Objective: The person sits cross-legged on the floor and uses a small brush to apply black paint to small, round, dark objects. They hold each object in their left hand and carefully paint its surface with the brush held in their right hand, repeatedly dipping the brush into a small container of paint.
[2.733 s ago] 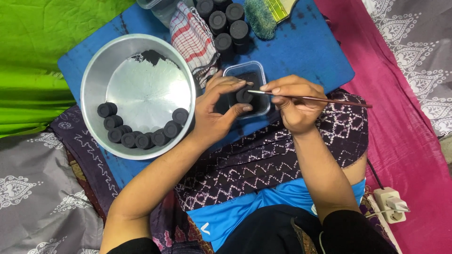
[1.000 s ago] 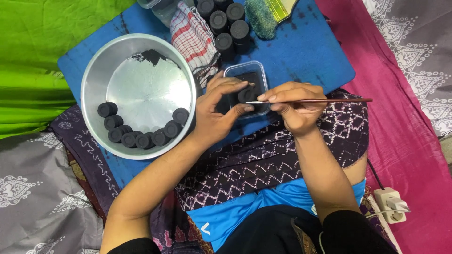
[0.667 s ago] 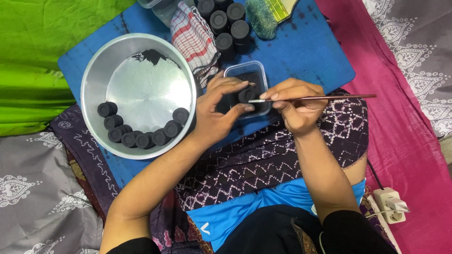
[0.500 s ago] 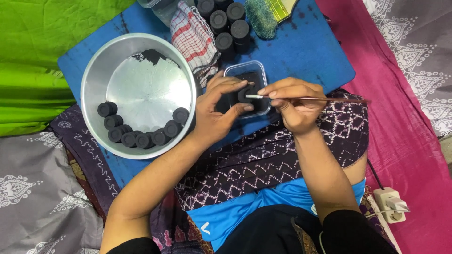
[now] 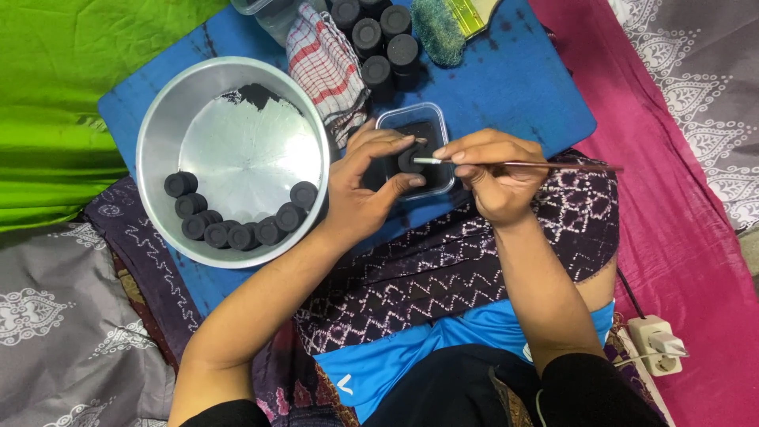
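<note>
Nearest the camera: the person's lap, with blue fabric (image 5: 443, 348) below a dark purple zigzag-patterned cloth (image 5: 458, 269) spread over the legs. Both forearms run up from the bottom edge. A white plug adapter (image 5: 655, 341) lies on the magenta sheet (image 5: 680, 205) at lower right. Left hand (image 5: 365, 186): grip clenched on a small black puck (image 5: 410, 160), pinched between thumb below and fingers above, held over the clear plastic tub (image 5: 413, 119). Right hand (image 5: 494, 170): grip closed around a thin brush (image 5: 553, 165), held near level; its handle points right and its pale tip touches the puck's right edge. The tub holds dark contents and sits on the blue mat (image 5: 514, 87), just beyond the purple cloth's edge. Left of the hands, a round metal bowl (image 5: 158, 134) rests on the same mat; roughly 8 black pucks (image 5: 237, 229) line its near inner wall in an arc, with a patch of black powder (image 5: 257, 95) at the far side. Beyond the tub, a red-and-white checked cloth (image 5: 328, 67) lies crumpled between bowl and tub. Farther still, 5 or so black pucks (image 5: 383, 43) are clustered on the mat, and a green scrubbing sponge (image 5: 437, 30) is just right of them. A yellow-green item beside the sponge is cut by the frame edge; cannot tell what it is. Green sheet (image 5: 71, 103) at far left, grey patterned fabric (image 5: 55, 332) at lower left.
</note>
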